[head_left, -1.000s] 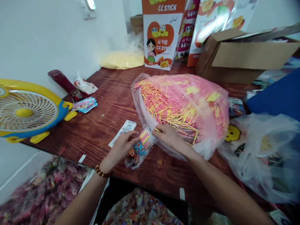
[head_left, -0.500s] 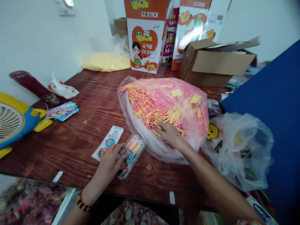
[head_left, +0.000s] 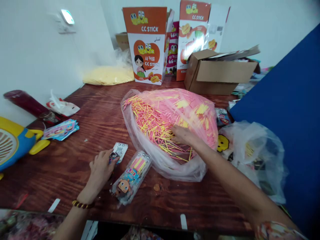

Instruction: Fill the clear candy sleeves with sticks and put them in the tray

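Dark red wood grain is shown on the desk (head_left: 97, 133). On it, a filled packet (head_left: 131, 178) is laid flat, its long axis run from seven to one o'clock, with the window of sticks turned toward one and the cartoon face toward seven. At about ten o'clock from it, a white packet (head_left: 120, 150) is partly covered by the left hand (head_left: 100, 168), whose fingers are loosely bent over it; whether it is gripped cannot be told. Just beside, at two o'clock, space is taken up by a clear bag (head_left: 160, 166), heaped with pink and yellow sticks (head_left: 150, 120). Among these the right hand (head_left: 183, 135) is placed, fingers curled, their hold hidden. Beyond, an open carton (head_left: 220, 71) is set at one o'clock; a fan (head_left: 12, 143) is seen at nine.
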### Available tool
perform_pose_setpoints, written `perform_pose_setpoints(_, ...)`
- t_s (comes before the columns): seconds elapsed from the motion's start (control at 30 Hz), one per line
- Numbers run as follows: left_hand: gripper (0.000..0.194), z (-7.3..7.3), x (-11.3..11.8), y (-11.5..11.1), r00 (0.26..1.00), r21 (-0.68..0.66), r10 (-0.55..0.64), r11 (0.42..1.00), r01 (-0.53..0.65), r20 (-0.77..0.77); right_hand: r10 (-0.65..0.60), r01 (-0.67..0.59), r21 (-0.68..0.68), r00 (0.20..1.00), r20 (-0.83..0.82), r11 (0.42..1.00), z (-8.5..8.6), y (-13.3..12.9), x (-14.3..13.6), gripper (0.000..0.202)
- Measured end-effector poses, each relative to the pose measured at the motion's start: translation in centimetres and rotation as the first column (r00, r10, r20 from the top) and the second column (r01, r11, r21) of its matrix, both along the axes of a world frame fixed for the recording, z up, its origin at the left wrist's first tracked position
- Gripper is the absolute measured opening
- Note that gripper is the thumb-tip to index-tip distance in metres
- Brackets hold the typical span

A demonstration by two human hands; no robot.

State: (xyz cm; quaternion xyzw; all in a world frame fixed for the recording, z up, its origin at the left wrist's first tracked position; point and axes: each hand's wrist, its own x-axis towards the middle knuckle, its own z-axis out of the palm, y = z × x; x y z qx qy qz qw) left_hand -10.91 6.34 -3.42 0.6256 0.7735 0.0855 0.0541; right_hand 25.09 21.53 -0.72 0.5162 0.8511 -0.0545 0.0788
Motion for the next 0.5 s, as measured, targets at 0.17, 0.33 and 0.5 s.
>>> perform_pose_setpoints(0.17, 0.05, -0.1, -0.3, 1.3, 0.998, -0.037, 0.046, 0.998, -0.048, -0.05, 0.06, -0.063, 0.053, 0.996, 0.064, 0.997, 0.2, -0.3, -0.6, 0.032)
perform_pose_setpoints(0.33, 0.053, -0.4, 0.2, 2.3, 0.995, -0.07, 0.074, 0.994, -0.079, -0.073, 0.148, -0.165, 0.178, 0.983, 0.105, 0.97, -0.7, -0.6, -0.7, 0.028)
perform_pose_setpoints(0.5, 0.048, -0.8, 0.0, 2.8, 0.996, -0.025, 0.092, 0.996, -0.091, 0.018, 0.095, -0.093, 0.101, 0.995, -0.018, 0.991, -1.8, 0.1, 0.6, 0.028)
